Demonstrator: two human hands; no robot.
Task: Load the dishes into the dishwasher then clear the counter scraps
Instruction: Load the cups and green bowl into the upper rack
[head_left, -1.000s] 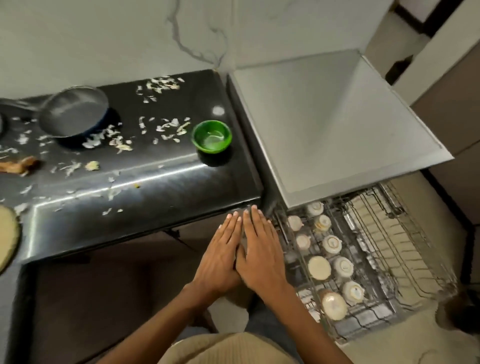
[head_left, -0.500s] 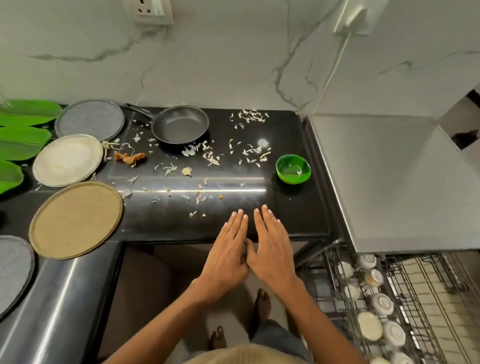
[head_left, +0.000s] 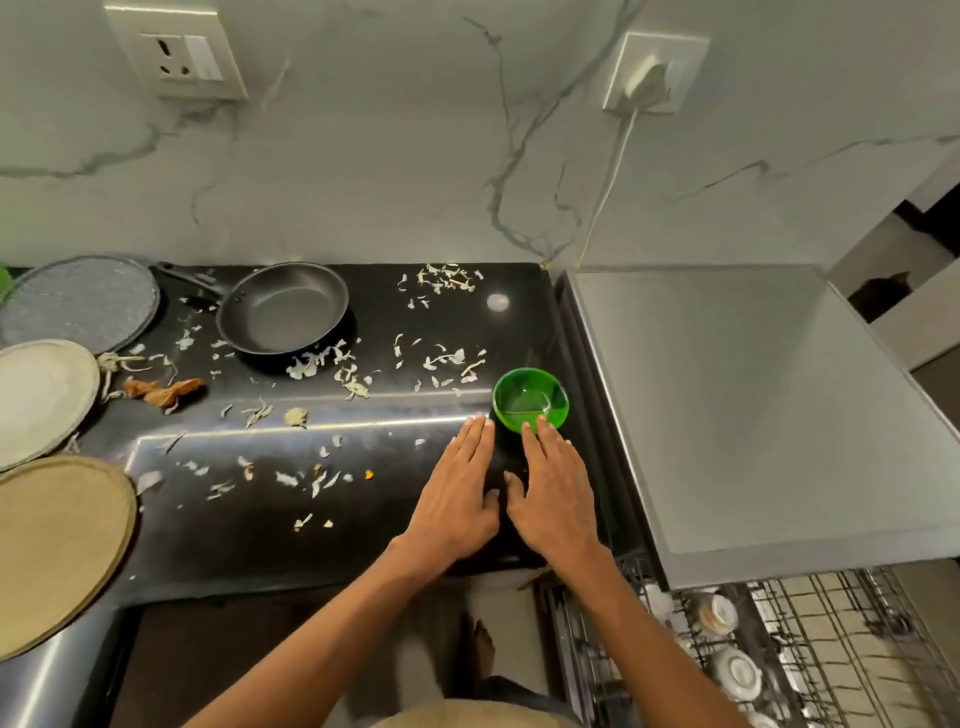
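- The black counter (head_left: 322, 540) fills the left and middle of the frame, with the open dishwasher (head_left: 753, 415) at right; its steel top sits level with the counter, and I judge that's why the dishes wait right beside it.
- The pulled-out rack (head_left: 810, 654) at lower right already holds small white cups (head_left: 735, 673); I can make out three or four, the rest cut off by the frame edge.
- Four round plates (head_left: 57, 551) lie flat along the left edge: one tan, one cream, one grey speckled, and a sliver of a grey one at the bottom left corner. They look parked out of the way until loading.
- One dark frying pan (head_left: 283, 306) sits upper middle, handle pointing up-left.
- My left hand (head_left: 457, 499) and right hand (head_left: 556, 493) lie side by side over the counter, palms down, fingers straight and together, holding nothing.
- One green bowl (head_left: 530, 399) stands just ahead of my fingertips, the right ones at its near rim; whether they touch it I cannot tell. I'd guess it goes in first.
- Pale scraps (head_left: 353, 374) lie scattered across the counter, too many to count, plus one orange-brown peel (head_left: 163, 389) at left.
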